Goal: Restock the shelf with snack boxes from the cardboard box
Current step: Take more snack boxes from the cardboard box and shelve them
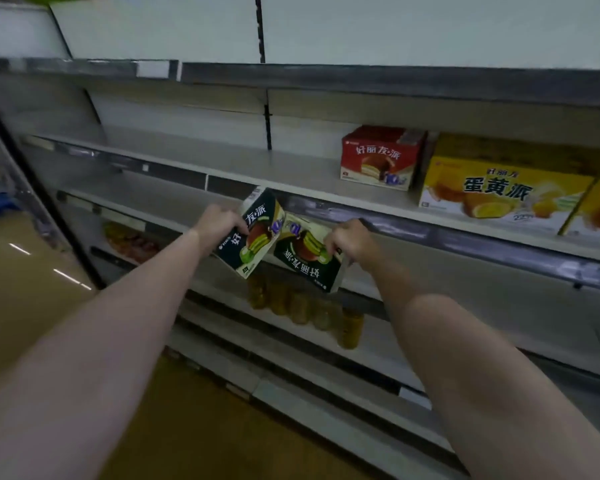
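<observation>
Left hand (219,223) grips one dark green pie box (252,233); right hand (349,239) pinches another (305,258), both tilted below the shelf (257,164) edge. Best lift them clear, level them, then slide them in left of the red pie box (381,157).

Both arms reach forward toward a store shelf (222,161). The left hand (219,221) grips a dark snack box (252,233) by its left edge, tilted with its top toward the shelf's front rail. The right hand (349,239) grips a second dark box (307,258) of the same design by its right side, its print upside down. The two boxes touch in the middle, just below the rail. On the shelf above stand a red box (378,161) and, to its right, a yellow box (499,192), with another yellow one at the frame edge. Jars (309,306), blurred, sit on a lower shelf under the hands.
</observation>
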Tool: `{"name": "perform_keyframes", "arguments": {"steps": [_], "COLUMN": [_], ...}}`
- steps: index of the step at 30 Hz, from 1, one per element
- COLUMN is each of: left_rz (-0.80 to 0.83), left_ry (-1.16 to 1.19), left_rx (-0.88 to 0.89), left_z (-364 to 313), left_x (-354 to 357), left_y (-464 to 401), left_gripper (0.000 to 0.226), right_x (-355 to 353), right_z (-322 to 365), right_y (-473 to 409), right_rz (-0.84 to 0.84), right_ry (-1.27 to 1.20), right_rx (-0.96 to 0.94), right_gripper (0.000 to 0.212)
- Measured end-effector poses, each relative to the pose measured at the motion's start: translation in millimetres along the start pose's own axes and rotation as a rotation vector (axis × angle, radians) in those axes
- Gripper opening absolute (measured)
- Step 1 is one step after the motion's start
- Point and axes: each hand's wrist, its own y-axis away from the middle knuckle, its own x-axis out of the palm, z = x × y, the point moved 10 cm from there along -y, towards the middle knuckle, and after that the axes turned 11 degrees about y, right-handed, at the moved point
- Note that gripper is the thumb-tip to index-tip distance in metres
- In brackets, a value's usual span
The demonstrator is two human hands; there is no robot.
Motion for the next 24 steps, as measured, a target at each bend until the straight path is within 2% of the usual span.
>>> {"name": "perform_keyframes", "arguments": {"steps": [2,5,9,11,13,16,19,22,24], "left_rz": [-0.021,-0.036,-0.094,-0.098,-0.097,-0.092,-0.118,-0.152,-0.144], "left_ry": [0.000,0.047,0.096,0.129,0.131,0.110,0.109,0.122,0.165], "left_rx": [0.020,0.034,0.034,0.032,0.066,0.096,0.172,0.243,0.228], "left_z": [2.2,4.1,-2.9,-8.4,-21.5,-41.3,-69.4,-101.3,-113.3], "left_x": [-1.5,-4.3,-10.9,-11.7,-11.5,-9.0,-10.5,-14.5,-12.1], "left_y": [3.8,12.5,27.9,31.3,32.6,32.9,27.1,11.3,-2.1], "left_gripper": [0.017,0.029,0.025,0.028,0.039,0.054,0.057,0.056,0.061], "right_x": [5.3,8.0,0.7,-7.2,-19.6,-33.3,-42.2,-43.7,-41.9], "right_z": [9.0,19.4,24.8,29.0,30.9,33.8,40.0,55.3,66.9], "right_y": [3.3,12.7,40.7,53.9,63.7,75.0,69.5,41.7,17.0], "right_rz": [-0.006,-0.018,-0.082,-0.147,-0.257,-0.395,-0.454,-0.387,-0.309], "right_ry": [0.012,0.055,0.004,-0.048,-0.155,-0.349,-0.580,-0.700,-0.703], "right_rx": [0.011,0.024,0.086,0.089,0.106,0.136,0.178,0.172,0.142], "right_gripper": [0.009,0.012,0.010,0.020,0.024,0.014,0.014,0.009,0.007]}}
